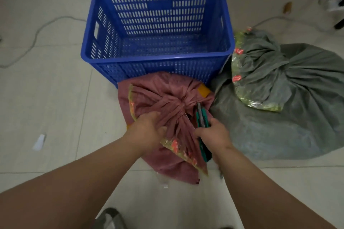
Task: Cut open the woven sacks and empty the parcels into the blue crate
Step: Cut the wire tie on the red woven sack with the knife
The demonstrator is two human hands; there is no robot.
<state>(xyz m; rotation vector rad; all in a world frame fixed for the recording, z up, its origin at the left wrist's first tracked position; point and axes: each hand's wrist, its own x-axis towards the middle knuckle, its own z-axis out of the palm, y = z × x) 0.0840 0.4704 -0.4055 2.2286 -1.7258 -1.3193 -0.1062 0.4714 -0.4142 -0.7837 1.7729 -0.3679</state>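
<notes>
Nothing has gone into the blue crate (158, 24) yet; I can see straight down to its perforated bottom, and no parcel lies there. Both woven sacks are tied shut. The red sack (167, 98) sits on the floor right against the crate's near wall, its mouth gathered into a knot at the top, and the grey-green sack (288, 108) lies just beside it to my right, also bunched and tied. So by my reckoning the work is only at its start: the first cut has to be made, then the emptying, then the same again for the second sack.

My left hand (149, 128) grips the pleated cloth of the red sack just below the knot, my fingers (162, 129) curled into the folds and pulling them taut. My right hand (214, 135) is wrapped around the green-handled scissors (202, 117), fingers closed on the handles. The blades point forward towards the knot and look nearly together; I cannot tell whether the tips are touching the cloth or the tie. I judge that the next snip belongs at the gathered neck.
</notes>
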